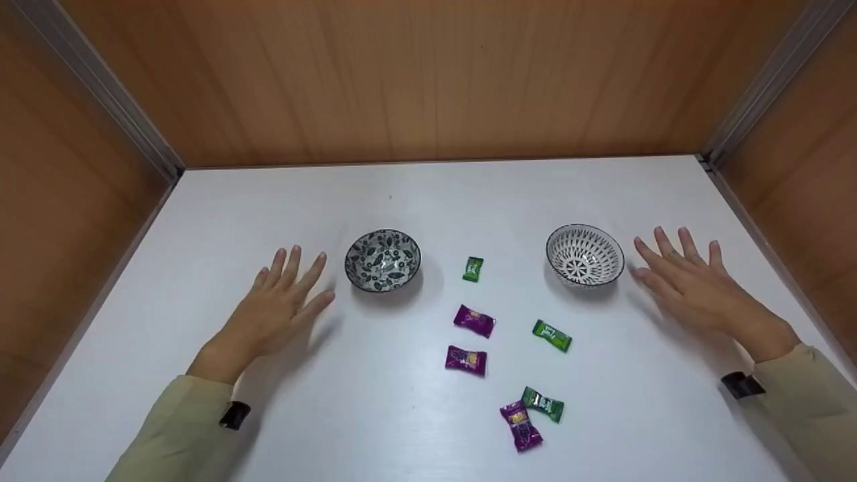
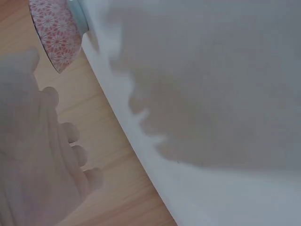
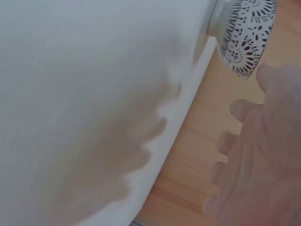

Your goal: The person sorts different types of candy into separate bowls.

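My left hand (image 1: 274,311) hovers over the white table with its fingers spread, holding nothing. Just to its right sits a bowl with a dark leaf pattern inside (image 1: 383,261); its pink patterned outside (image 2: 57,35) shows in the left wrist view. On the far side my right hand (image 1: 699,288) is likewise spread above the table. The bowl with black dashes inside (image 1: 584,256) stands just left of its fingertips, and its black-and-white outside (image 3: 247,37) appears in the right wrist view. Between the bowls lies a green wrapped candy (image 1: 473,269).
Nearer the front lie a purple candy (image 1: 475,320), another purple candy (image 1: 466,360) and a green candy (image 1: 552,335). Closest to me, a purple candy (image 1: 521,426) touches a dark green candy (image 1: 543,404). Wooden panels (image 1: 435,80) enclose the table (image 1: 321,428) at the back and sides.
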The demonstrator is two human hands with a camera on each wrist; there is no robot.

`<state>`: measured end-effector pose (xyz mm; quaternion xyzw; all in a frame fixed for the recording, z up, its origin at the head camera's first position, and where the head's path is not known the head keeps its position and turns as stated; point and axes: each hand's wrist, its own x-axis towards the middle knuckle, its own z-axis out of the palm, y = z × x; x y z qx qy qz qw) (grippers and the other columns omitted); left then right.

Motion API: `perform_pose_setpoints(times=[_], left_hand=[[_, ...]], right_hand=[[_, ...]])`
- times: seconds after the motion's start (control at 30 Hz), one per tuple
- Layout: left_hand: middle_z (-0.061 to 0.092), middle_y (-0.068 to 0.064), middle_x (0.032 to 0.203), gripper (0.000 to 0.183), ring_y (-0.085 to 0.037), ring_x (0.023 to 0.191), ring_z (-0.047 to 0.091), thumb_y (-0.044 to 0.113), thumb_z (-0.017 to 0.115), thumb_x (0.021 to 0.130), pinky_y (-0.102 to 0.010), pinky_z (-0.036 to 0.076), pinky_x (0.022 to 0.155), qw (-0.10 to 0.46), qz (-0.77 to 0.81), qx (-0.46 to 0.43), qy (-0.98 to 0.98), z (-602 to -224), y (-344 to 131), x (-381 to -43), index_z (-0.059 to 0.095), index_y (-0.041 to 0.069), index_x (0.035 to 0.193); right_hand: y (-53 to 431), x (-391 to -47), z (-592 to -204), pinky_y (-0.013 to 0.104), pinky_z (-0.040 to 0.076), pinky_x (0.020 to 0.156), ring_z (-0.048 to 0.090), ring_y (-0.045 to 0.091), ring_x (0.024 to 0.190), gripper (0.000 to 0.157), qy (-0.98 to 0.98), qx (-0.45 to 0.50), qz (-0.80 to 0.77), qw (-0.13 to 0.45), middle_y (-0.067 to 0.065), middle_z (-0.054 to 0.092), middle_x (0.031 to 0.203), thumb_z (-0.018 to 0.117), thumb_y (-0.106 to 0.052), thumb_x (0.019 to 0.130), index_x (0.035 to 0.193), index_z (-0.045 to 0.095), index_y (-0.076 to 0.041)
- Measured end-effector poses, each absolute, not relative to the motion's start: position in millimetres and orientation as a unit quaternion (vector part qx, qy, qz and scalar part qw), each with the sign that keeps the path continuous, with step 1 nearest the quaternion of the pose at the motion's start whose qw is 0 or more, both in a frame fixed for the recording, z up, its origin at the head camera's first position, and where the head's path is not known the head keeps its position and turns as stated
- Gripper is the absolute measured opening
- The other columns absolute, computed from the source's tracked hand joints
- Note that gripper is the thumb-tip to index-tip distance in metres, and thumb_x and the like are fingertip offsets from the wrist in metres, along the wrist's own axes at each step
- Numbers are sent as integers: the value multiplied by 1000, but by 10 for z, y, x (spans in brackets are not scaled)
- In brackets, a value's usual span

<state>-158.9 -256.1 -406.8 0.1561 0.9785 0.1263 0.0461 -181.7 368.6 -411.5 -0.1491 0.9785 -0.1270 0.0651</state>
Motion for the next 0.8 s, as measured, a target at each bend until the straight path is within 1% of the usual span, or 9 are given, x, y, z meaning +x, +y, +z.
perform_pose_setpoints(times=[0.1,0.2,0.3,0.37,0.43,0.47,0.53,0.67,0.8], left_hand=[[-6,-15,168,75,-38,153,-8,64,31,105,-70,7,117,93,221,140,961,-4008,-2510,-1623,5,26,164],[-6,-6,169,78,-32,154,-5,63,36,104,-66,8,119,123,323,137,928,-3965,-2455,-1662,-1,28,163],[-2,-4,169,84,-31,154,4,58,47,103,-62,13,120,133,400,136,896,-3961,-2405,-1699,-3,27,163],[3,-9,169,90,-36,153,13,53,57,101,-61,20,119,131,438,133,879,-3983,-2380,-1719,-1,24,164],[8,-15,168,96,-41,150,21,48,67,97,-60,29,115,127,472,120,864,-4017,-2357,-1732,2,24,164],[11,-17,167,99,-43,149,24,44,71,95,-59,34,113,128,494,111,853,-4036,-2344,-1738,4,24,164],[13,-19,166,103,-44,147,28,37,79,90,-53,46,105,131,540,95,826,-4081,-2318,-1754,8,23,164],[16,-16,164,110,-41,145,33,27,87,83,-43,56,94,135,602,68,784,-4139,-2210,-1807,14,25,164],[19,-12,164,113,-38,141,38,26,91,78,-42,50,103,121,607,69,782,-4192,-2068,-1873,15,22,163]], right_hand=[[3654,-1817,-4073,68,-22,110,-15,45,150,64,970,-151,-173,79,20,-2,167,33,-47,110,164,15,-18],[3618,-1797,-4019,68,-19,112,-17,45,150,65,953,-160,-239,96,20,-4,167,37,-43,110,164,13,-16],[3573,-1762,-3948,67,-3,117,-8,42,152,68,935,-164,-299,100,16,-1,168,45,-39,109,164,11,-19],[3539,-1735,-3906,50,16,123,7,37,153,71,927,-161,-328,86,10,8,169,53,-36,107,164,14,-23],[3505,-1708,-3875,31,32,118,21,32,151,72,912,-164,-371,69,7,17,168,58,-30,105,164,17,-23],[3491,-1696,-3867,23,36,113,28,30,149,71,901,-172,-395,60,9,22,166,59,-25,105,163,19,-21],[3458,-1670,-3850,11,37,105,38,23,145,69,870,-193,-451,45,11,31,163,60,-15,104,162,23,-15],[3383,-1623,-3808,21,45,102,49,17,137,64,793,-257,-552,32,16,42,156,55,7,101,159,29,-4],[3281,-1565,-3779,32,48,102,52,24,135,61,722,-319,-612,58,19,47,152,49,20,97,154,32,7]])
